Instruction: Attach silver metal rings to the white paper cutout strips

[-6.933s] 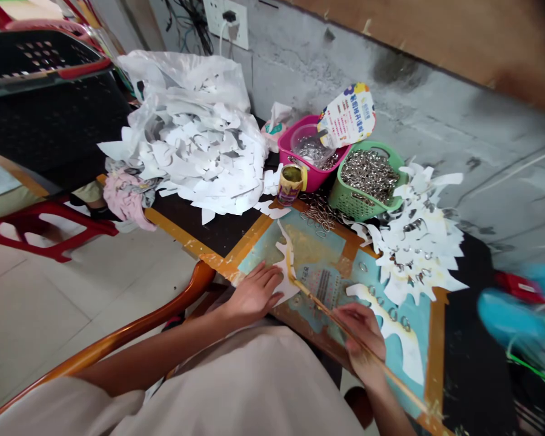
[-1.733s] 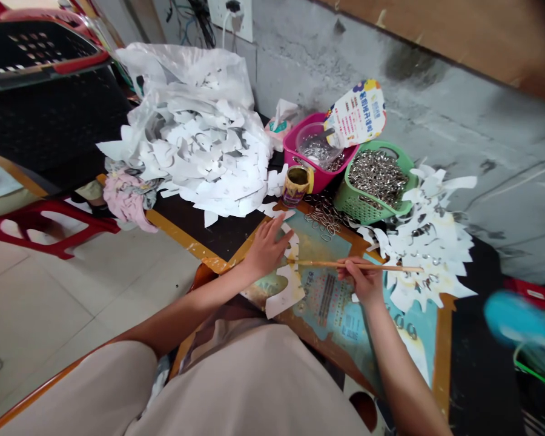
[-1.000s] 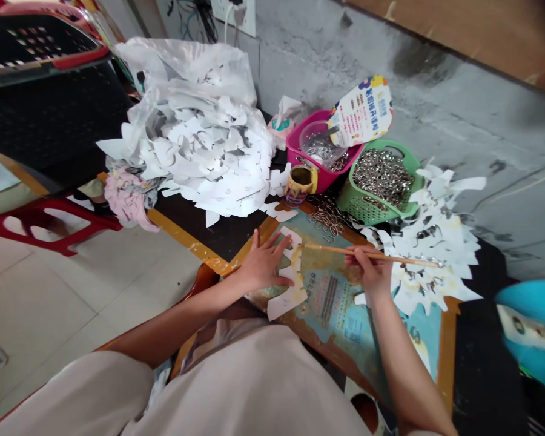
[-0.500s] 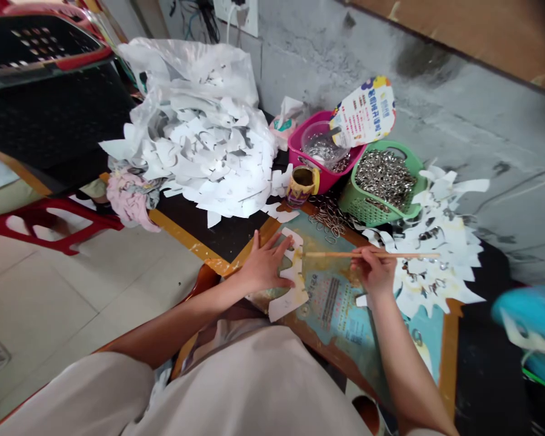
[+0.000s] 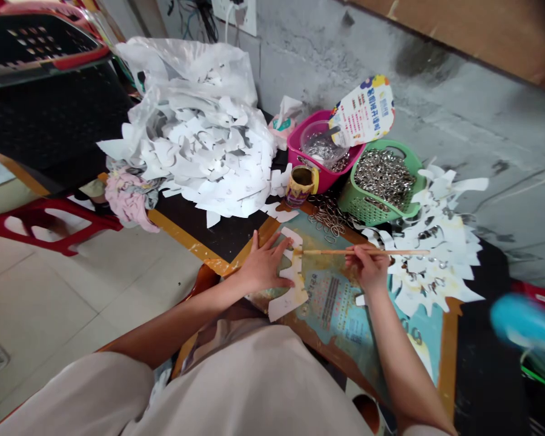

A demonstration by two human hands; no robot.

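My left hand point(image 5: 264, 264) lies flat with fingers spread on a white paper cut-out point(image 5: 289, 293), pressing it onto the glue-stained board point(image 5: 340, 303). My right hand point(image 5: 369, 266) is closed on a thin wooden brush stick point(image 5: 358, 252), held level. The stick's tip touches the upper part of the cut-out beside my left fingertips. A small yellow glue cup point(image 5: 301, 183) stands beyond the board.
A big heap of white cut-outs in a plastic bag point(image 5: 195, 139) fills the left. A pink basket point(image 5: 320, 154) and a green basket point(image 5: 381, 181) hold metal rings. More cut-outs with rings point(image 5: 431, 254) lie right. Loose rings point(image 5: 324, 213) sit by the cup. A blurred blue object point(image 5: 522, 324) is at far right.
The stick has shifted slightly left across the cut-out's top and my right hand moved a little with it. My left hand stays flat on the paper.
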